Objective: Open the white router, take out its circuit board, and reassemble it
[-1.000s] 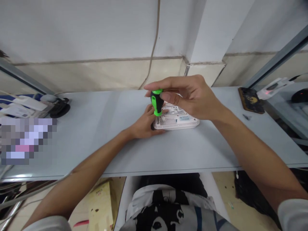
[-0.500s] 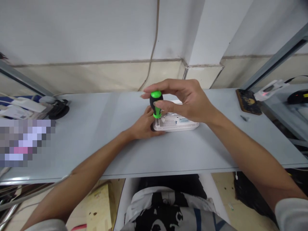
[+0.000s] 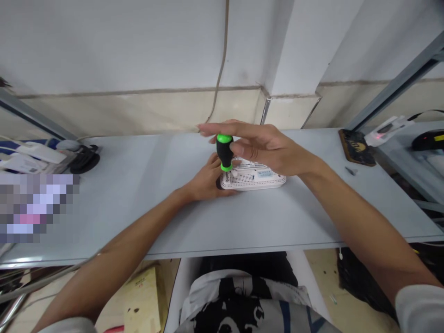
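Observation:
A white, flat device with a perforated casing and printed labels (image 3: 243, 183) lies on the grey-blue table. My left hand (image 3: 208, 180) grips its left end, thumb along the near side. Upright over the device's left part stands a screwdriver (image 3: 225, 150) with a stubby black and green handle. My right hand (image 3: 260, 144) holds that handle, its thumb pressed on the side and its fingers stretched over and behind the top. The screwdriver's tip meets the casing near the left corner; the exact contact point is too small to make out.
The table (image 3: 138, 185) runs along a wall. A dark phone-like object (image 3: 357, 147) and a small grey pointed piece (image 3: 351, 170) lie at right, near a white device with a red light (image 3: 388, 130). White adapters (image 3: 38, 155) and a black round stand (image 3: 85, 158) sit at left.
My right hand's fingers and thumb have shifted around the screwdriver handle, the fingers now flatter over its top. My left hand and the white device stay in place.

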A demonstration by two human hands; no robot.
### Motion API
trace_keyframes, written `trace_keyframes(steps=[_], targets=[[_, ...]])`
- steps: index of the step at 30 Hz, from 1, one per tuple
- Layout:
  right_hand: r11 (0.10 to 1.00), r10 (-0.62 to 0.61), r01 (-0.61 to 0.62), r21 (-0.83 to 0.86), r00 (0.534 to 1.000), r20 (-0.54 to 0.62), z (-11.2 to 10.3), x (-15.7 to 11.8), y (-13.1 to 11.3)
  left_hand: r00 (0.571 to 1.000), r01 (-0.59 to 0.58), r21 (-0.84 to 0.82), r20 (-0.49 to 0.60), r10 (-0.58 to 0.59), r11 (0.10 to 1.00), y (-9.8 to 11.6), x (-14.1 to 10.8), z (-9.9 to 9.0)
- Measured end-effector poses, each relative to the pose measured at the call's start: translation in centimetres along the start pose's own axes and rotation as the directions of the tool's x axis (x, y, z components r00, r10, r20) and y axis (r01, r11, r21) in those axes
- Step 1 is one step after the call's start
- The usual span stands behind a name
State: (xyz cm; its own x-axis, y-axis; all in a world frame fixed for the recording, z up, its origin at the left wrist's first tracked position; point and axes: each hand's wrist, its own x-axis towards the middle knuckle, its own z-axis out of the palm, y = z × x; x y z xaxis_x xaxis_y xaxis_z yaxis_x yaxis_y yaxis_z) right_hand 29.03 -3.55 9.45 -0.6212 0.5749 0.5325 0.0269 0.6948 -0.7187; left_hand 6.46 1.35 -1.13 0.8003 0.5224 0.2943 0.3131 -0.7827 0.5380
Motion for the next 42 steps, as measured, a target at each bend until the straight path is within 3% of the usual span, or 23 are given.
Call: trace_keyframes(steps=[3,7,15,19,22,24,26,33,37,42], targets=[[0.996,0.017,-0.017,0.086,1.0,-0.006,-0.1,0.0,0.1,1.0,0.014,0.023,0.019,-0.014,1.0,-0.1,-0.1,0.0],[0.998,0.012,-0.007,0.062,0.997,-0.079,0.4,0.3,0.1,1.0,0.018,-0.011,0.012,-0.018,1.0,-0.2,-0.1,0.1],[0.993,0.033,-0.036,0.11,0.999,0.029,0.0,0.0,-0.8,1.0,0.018,0.006,0.022,-0.018,1.0,-0.2,-0.1,0.4],[0.999,0.01,-0.014,-0.051,0.996,-0.087,0.3,0.1,-0.4,0.999,0.016,-0.008,0.035,-0.016,1.0,-0.1,-0.2,0.3],[0.962,-0.102,0.05,-0.269,0.978,-0.182,0.8,0.1,0.5,0.999,0.035,0.002,0.025,-0.035,0.999,-0.1,-0.3,0.3],[0.934,-0.152,0.081,-0.347,0.971,-0.182,0.9,0.1,0.9,0.999,0.032,0.004,0.015,-0.032,0.999,-0.1,-0.3,0.4],[0.941,-0.14,0.075,-0.329,0.974,-0.177,0.9,0.0,0.7,1.0,0.005,-0.002,0.015,-0.005,1.0,-0.1,-0.3,0.4],[1.0,0.004,-0.008,-0.017,0.978,-0.21,0.6,-0.2,-1.3,0.997,-0.067,0.062,0.04,0.064,0.996,-0.5,-0.1,-1.4],[0.998,0.01,-0.022,-0.059,0.982,-0.186,0.2,-0.2,-1.3,0.995,-0.088,0.048,0.047,0.086,0.995,-1.1,-0.2,-2.4],[0.977,-0.049,0.004,-0.212,0.977,-0.208,0.4,0.2,0.0,0.999,-0.037,-0.008,0.033,0.038,0.999,-1.1,-0.2,-1.6]])
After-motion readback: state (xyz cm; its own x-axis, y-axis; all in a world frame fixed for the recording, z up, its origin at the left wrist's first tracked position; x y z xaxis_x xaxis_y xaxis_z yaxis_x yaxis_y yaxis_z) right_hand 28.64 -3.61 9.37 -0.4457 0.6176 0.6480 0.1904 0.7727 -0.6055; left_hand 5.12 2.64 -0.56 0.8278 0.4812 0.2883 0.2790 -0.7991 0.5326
